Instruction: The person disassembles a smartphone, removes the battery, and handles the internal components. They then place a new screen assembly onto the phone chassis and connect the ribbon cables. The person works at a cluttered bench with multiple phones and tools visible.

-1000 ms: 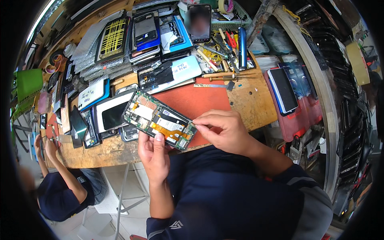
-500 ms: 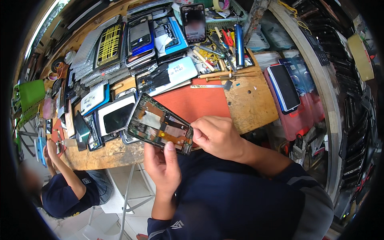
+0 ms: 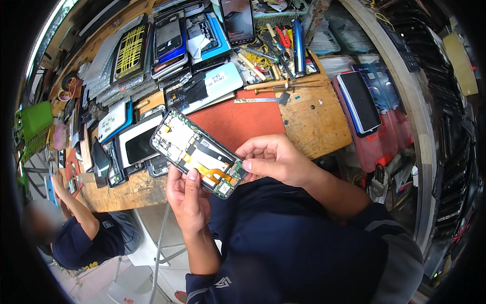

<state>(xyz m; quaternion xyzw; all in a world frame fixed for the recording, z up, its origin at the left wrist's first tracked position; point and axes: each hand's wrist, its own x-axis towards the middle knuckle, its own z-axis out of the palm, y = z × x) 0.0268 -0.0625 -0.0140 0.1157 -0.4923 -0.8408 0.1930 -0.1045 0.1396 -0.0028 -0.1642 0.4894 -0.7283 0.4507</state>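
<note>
An opened phone [image 3: 179, 140] with its circuit boards, battery and orange flex cables showing lies tilted in my hands above the bench's front edge. My left hand [image 3: 188, 200] is closed on it from below, thumb on the lower long side near the orange cable. My right hand [image 3: 268, 163] grips the phone's right end, thumb at the small board there, fingers curled; some fingertips are hidden. Behind the phone is a red mat [image 3: 248, 119] on the wooden bench, and a white-framed screen part [image 3: 139, 144] lies just left of it.
Stacks of phone parts [image 3: 167, 38] and bubble bags cover the back. Hand tools [image 3: 263, 73] lie right of them. A pink clear case [image 3: 369, 152] with phones sits at the right beside a metal post. A co-worker [image 3: 86, 238] is seated at the lower left.
The phone has turned in my hands and shifted a little left and down. My right thumb has moved onto its end, fingers raised behind it. The view has shifted slightly.
</note>
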